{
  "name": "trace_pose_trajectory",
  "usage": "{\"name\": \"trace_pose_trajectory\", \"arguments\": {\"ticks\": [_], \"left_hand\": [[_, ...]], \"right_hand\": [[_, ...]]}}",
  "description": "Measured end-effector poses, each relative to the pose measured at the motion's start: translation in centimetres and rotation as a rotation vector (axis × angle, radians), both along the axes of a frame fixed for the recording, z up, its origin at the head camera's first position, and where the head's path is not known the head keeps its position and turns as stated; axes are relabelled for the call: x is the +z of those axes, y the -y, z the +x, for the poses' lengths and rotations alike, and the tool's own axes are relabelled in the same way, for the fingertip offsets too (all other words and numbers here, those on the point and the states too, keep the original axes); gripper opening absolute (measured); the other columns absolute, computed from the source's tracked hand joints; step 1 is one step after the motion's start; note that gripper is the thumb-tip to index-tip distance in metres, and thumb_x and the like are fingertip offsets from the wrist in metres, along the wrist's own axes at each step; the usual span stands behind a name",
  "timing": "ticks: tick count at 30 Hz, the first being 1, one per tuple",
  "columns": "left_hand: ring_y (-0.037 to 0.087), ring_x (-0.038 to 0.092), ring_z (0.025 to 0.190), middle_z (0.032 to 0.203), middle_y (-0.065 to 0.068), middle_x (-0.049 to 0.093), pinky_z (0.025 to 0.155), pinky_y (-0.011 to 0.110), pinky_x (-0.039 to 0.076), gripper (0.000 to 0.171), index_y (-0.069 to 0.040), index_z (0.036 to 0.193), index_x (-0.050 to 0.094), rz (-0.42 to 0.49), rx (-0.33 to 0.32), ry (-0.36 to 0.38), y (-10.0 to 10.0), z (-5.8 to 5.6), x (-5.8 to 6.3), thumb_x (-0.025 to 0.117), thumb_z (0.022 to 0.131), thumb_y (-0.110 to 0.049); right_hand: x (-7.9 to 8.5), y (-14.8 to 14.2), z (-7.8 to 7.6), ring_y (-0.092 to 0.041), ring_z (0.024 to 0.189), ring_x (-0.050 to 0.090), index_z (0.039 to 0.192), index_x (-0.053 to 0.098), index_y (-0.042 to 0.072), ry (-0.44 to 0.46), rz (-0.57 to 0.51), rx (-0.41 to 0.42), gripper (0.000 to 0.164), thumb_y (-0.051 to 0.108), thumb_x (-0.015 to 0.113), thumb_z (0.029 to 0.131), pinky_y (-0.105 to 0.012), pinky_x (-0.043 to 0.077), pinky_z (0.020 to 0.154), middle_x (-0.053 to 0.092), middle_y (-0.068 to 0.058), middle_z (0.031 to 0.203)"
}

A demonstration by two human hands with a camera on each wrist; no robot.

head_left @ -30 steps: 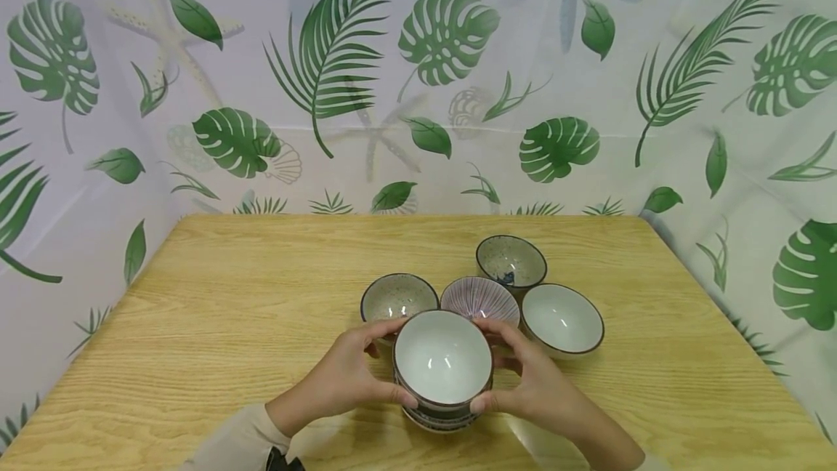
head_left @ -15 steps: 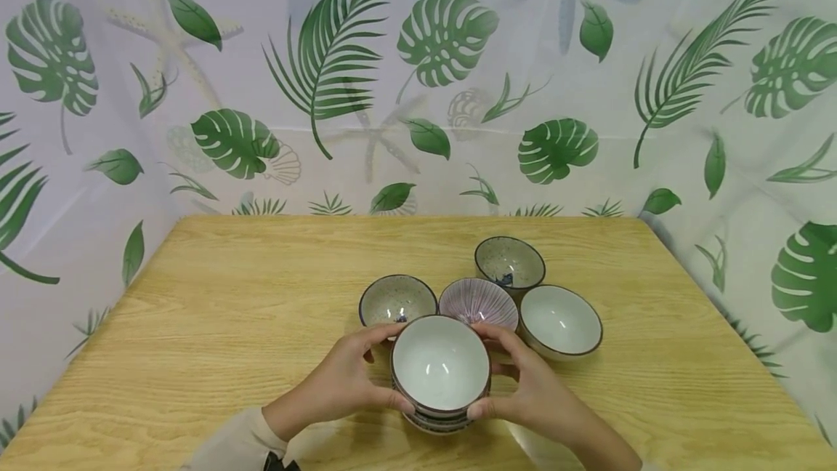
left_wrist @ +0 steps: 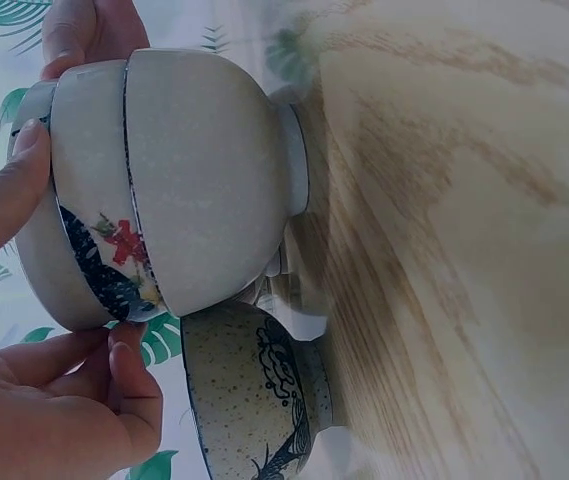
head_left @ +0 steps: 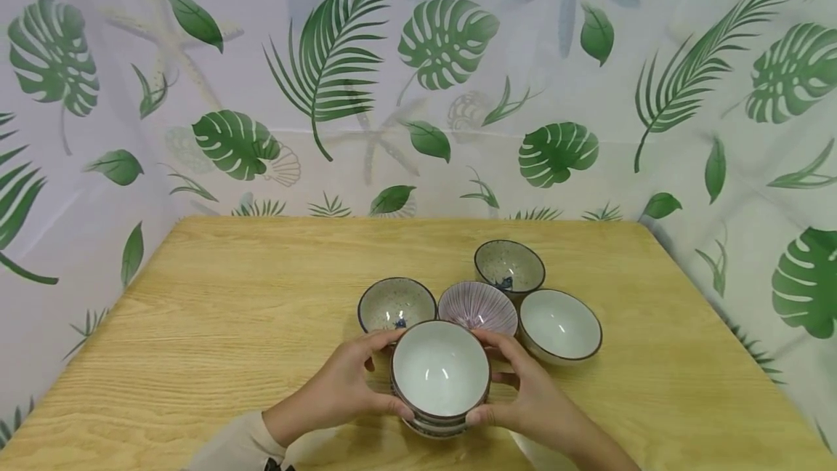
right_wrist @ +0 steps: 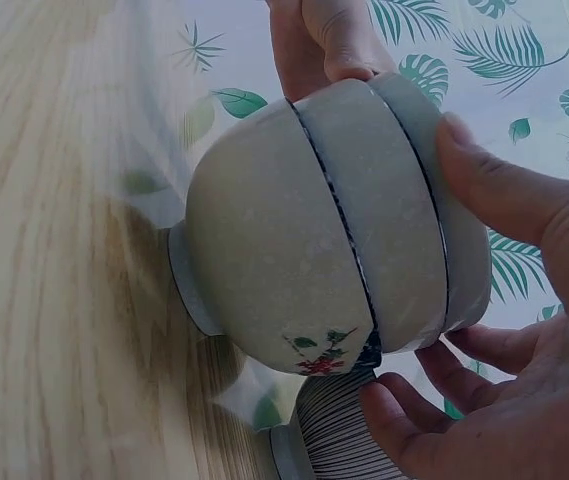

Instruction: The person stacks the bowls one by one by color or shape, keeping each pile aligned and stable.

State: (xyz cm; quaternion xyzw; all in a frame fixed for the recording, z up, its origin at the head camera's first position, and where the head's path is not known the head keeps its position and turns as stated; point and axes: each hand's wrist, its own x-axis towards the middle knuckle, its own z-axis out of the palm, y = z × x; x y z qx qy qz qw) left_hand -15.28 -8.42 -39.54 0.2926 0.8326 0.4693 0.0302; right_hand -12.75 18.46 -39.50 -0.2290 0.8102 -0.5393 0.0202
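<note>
Both hands grip the top bowl (head_left: 441, 368), white inside with a brown rim, at the table's near side. My left hand (head_left: 353, 387) holds its left side, thumb at the front and fingers behind; my right hand (head_left: 526, 398) mirrors that on the right. The bowl sits in a stack of three. In the left wrist view, a middle bowl (left_wrist: 92, 140) and a bottom bowl (left_wrist: 209, 180) show below it, pale outside, with red flowers and dark blue patches. The bottom bowl's foot stands on the table.
Just behind the stack are a speckled bowl (head_left: 386, 302) with a blue rim and a purple-striped bowl (head_left: 474, 304). To the right stand a white bowl (head_left: 561, 322) and another speckled bowl (head_left: 506, 260). A leaf-print curtain (head_left: 366, 78) borders the wooden table (head_left: 229, 296).
The top bowl has come down a little with both hands, and less of the bowls beneath shows under its rim. The other bowls stay in place.
</note>
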Motion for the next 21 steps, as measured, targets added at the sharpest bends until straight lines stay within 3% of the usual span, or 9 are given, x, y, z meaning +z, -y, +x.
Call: {"name": "trace_pose_trajectory", "arguments": {"ticks": [13, 21], "left_hand": [[0.012, 0.048, 0.093, 0.117, -0.001, 0.058, 0.072, 0.027, 0.045, 0.089, -0.001, 0.13, 0.051, -0.003, 0.014, -0.042, -0.12, 0.26, -0.07, 0.085, 0.056, -0.035], [0.012, 0.048, 0.095, 0.119, -0.001, 0.057, 0.073, 0.028, 0.045, 0.09, -0.001, 0.132, 0.05, -0.008, 0.015, -0.036, 0.05, 0.39, 0.15, 0.085, 0.057, -0.035]], "right_hand": [[0.33, 0.06, 0.17, -0.018, 0.111, 0.047, 0.135, 0.042, 0.001, -0.042, 0.017, 0.01, 0.086, 0.019, 0.084, 0.063, -0.036, 0.048, 0.084, 0.048, -0.007, 0.126], [0.47, -0.16, -0.16, -0.015, 0.11, 0.049, 0.138, 0.044, 0.012, -0.056, 0.002, 0.044, 0.08, 0.015, 0.081, 0.067, -0.037, 0.048, 0.084, 0.049, -0.007, 0.124]]}}
